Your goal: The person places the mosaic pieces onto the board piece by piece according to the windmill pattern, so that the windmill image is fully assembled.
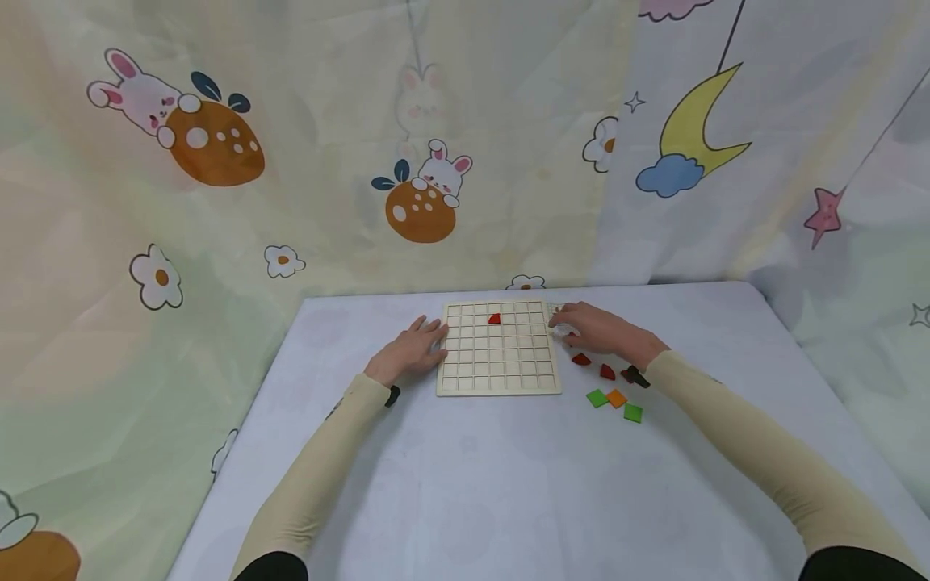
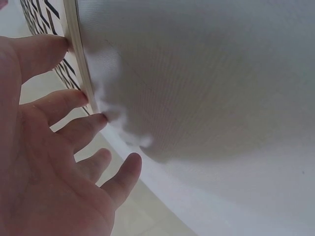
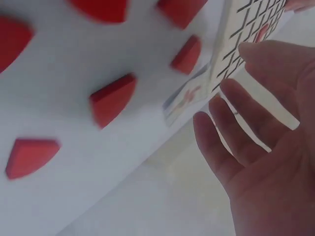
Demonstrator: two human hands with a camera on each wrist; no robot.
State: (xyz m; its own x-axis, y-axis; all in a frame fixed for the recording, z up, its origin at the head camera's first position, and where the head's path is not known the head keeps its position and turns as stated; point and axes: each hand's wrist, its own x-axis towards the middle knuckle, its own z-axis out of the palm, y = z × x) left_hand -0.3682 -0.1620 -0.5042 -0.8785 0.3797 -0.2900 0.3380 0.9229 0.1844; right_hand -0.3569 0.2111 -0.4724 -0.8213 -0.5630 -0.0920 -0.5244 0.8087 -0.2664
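A pale wooden grid board [image 1: 501, 389] lies flat on the white-covered table, with one red quarter-round tile [image 1: 495, 319] in an upper row. Against its left edge rest the thumb and fingertips of my left hand [image 1: 408, 353], fingers spread. My right hand [image 1: 599, 331] is at the board's right edge, its thumb and fingers loosely extended with nothing held. Partly hidden behind that edge and the right hand is a small printed card [image 3: 187, 98] with a red figure. Several more red quarter-round tiles [image 3: 113, 101] lie on the cloth beside the right hand.
Below the right wrist lie an orange square tile [image 1: 617, 398] and two green square tiles, one green tile [image 1: 597, 398] to its left and another green tile [image 1: 633, 412] to its right. A cartoon-printed curtain [image 1: 327, 161] hangs behind the table [image 1: 465, 484].
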